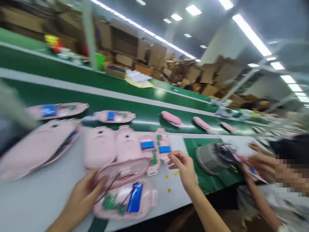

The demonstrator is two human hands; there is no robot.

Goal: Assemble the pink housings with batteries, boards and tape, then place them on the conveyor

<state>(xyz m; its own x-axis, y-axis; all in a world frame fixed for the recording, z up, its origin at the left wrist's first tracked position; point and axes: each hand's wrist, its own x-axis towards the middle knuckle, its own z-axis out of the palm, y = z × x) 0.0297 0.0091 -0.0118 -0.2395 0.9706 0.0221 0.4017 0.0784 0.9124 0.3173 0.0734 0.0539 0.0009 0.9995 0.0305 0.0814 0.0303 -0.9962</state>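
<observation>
My left hand [83, 196] grips a pink plastic shell half [129, 170], thumb on its near side, and holds it tilted up. Thin dark and red wires run from it to the open lower shell [98, 211] below. In that lower shell lie a blue battery [135, 197] and green circuit boards [110, 201]. My right hand [182, 169] hovers to the right with its fingers bent and slightly apart; nothing shows between them. Its fingertips are nearest to an open pink shell [163, 135] with a blue battery pack [165, 149].
Closed pink shells [100, 145] stand behind my left hand, and a larger one [38, 149] is at the left. Several shells ride on the green conveyor [147, 120]. Small yellow pieces [169, 190] dot the white table. A grey fan-like device [209, 158] and a co-worker's hands [262, 164] are at the right.
</observation>
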